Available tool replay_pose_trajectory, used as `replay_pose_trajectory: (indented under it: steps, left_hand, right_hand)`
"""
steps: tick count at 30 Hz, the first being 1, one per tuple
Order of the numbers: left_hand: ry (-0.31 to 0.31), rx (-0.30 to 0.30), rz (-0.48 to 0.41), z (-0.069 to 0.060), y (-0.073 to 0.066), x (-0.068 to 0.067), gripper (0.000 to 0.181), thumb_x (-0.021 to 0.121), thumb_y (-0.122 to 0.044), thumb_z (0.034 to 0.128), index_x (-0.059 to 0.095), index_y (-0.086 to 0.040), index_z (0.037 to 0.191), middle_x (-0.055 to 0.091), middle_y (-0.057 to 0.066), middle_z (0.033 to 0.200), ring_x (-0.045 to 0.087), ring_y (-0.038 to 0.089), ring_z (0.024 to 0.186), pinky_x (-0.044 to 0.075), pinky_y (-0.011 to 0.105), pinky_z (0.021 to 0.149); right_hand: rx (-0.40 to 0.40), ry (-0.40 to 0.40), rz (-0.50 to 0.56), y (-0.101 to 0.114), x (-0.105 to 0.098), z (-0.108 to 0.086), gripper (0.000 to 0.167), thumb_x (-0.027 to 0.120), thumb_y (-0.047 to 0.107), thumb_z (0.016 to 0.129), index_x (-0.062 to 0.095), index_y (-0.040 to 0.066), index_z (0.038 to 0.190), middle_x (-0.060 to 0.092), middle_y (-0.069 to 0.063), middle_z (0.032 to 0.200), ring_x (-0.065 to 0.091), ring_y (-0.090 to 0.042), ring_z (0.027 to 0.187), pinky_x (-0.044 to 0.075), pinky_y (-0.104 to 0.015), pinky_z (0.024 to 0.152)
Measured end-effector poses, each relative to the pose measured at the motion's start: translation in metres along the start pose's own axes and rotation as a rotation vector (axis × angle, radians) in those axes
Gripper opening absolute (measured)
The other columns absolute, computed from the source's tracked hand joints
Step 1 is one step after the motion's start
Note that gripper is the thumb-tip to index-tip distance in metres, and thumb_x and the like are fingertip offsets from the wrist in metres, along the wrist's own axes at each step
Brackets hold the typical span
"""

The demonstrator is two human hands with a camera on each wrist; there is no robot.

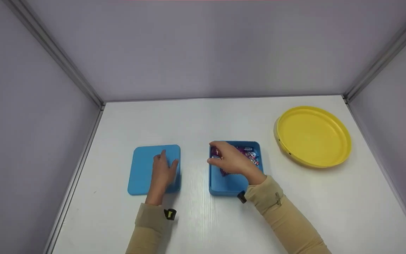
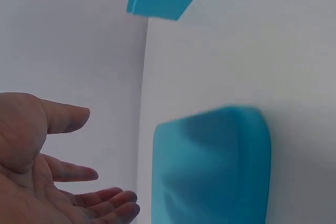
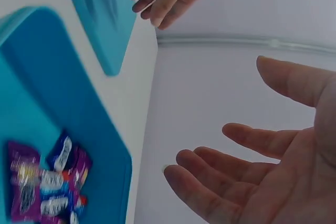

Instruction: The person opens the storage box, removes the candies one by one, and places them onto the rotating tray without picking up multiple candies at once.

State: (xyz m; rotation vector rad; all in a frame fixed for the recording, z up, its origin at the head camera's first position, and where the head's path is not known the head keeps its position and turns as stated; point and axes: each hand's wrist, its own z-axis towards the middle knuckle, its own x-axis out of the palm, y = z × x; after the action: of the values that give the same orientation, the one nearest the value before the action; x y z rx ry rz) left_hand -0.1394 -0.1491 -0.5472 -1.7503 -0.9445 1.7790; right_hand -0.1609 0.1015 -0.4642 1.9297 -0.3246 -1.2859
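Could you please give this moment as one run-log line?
left hand: empty, above blue lid; right hand: empty, above blue box; wrapped sweets: in blue box; yellow tray: right of blue box

Box [image 1: 226, 184] and lid [image 1: 141, 171] look smooth plastic — wrappers [image 3: 23, 182] glossy, sleeves [image 1: 291, 222] cloth.

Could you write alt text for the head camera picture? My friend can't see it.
A person's right hand hovers over an open blue box of wrapped packets; their left hand is above a flat blue lid. All are at a white table, with a round yellow tray at right.
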Motion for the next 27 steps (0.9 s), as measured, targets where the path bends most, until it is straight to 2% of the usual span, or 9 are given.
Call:
replay_pose_trajectory:
  steps: [7, 12, 16, 20, 25, 27]
  left_hand:
    - [0.103, 0.084, -0.061, -0.006, -0.016, 0.021, 0.057, 0.053, -0.026, 0.1026, 0.038, 0.011, 0.144, 0.042, 0.032, 0.136, 0.045, 0.045, 0.126, 0.038, 0.056, 0.101]
    - [0.175, 0.123, -0.104, -0.010, -0.024, 0.034, 0.054, 0.049, -0.027, 0.1045, 0.040, 0.009, 0.144, 0.046, 0.029, 0.134, 0.053, 0.040, 0.118, 0.044, 0.053, 0.095]
    - [0.236, 0.141, -0.129, -0.012, -0.030, 0.043, 0.054, 0.045, -0.029, 0.1057, 0.041, 0.010, 0.143, 0.049, 0.030, 0.132, 0.055, 0.040, 0.117, 0.045, 0.052, 0.096]
    - [0.296, 0.131, -0.161, -0.014, -0.034, 0.052, 0.056, 0.043, -0.032, 0.1062, 0.040, 0.009, 0.144, 0.050, 0.029, 0.134, 0.054, 0.039, 0.120, 0.044, 0.051, 0.098]
    - [0.330, 0.133, -0.182, -0.016, -0.036, 0.059, 0.052, 0.042, -0.028, 0.1067, 0.041, 0.008, 0.144, 0.054, 0.028, 0.132, 0.054, 0.039, 0.120, 0.044, 0.051, 0.098]
    - [0.353, 0.120, -0.201, -0.016, -0.037, 0.062, 0.051, 0.041, -0.026, 0.1069, 0.040, 0.007, 0.145, 0.055, 0.027, 0.132, 0.059, 0.037, 0.114, 0.047, 0.049, 0.094]
  right_hand:
    - [0.090, -0.127, 0.000, -0.035, -0.022, -0.025, 0.061, 0.063, 0.029, 0.097, 0.040, 0.003, 0.148, 0.041, -0.021, 0.148, 0.038, -0.037, 0.136, 0.031, -0.053, 0.109]
    - [0.141, -0.243, -0.024, -0.059, -0.032, -0.036, 0.059, 0.062, 0.024, 0.097, 0.040, -0.002, 0.146, 0.038, -0.025, 0.147, 0.036, -0.040, 0.136, 0.029, -0.054, 0.110]
    - [0.184, -0.309, -0.054, -0.080, -0.035, -0.045, 0.057, 0.062, 0.020, 0.097, 0.040, -0.003, 0.145, 0.035, -0.027, 0.148, 0.033, -0.041, 0.137, 0.027, -0.053, 0.111]
    - [0.253, -0.315, -0.037, -0.099, -0.035, -0.052, 0.058, 0.059, 0.018, 0.099, 0.035, -0.002, 0.148, 0.031, -0.027, 0.150, 0.031, -0.042, 0.138, 0.027, -0.054, 0.110]
    - [0.329, -0.275, 0.052, -0.114, -0.030, -0.056, 0.060, 0.051, 0.017, 0.102, 0.025, -0.002, 0.153, 0.033, -0.031, 0.148, 0.043, -0.047, 0.129, 0.038, -0.056, 0.102]
    - [0.358, -0.254, 0.102, -0.120, -0.027, -0.056, 0.059, 0.049, 0.017, 0.103, 0.024, 0.000, 0.154, 0.035, -0.031, 0.148, 0.044, -0.047, 0.128, 0.040, -0.056, 0.100]
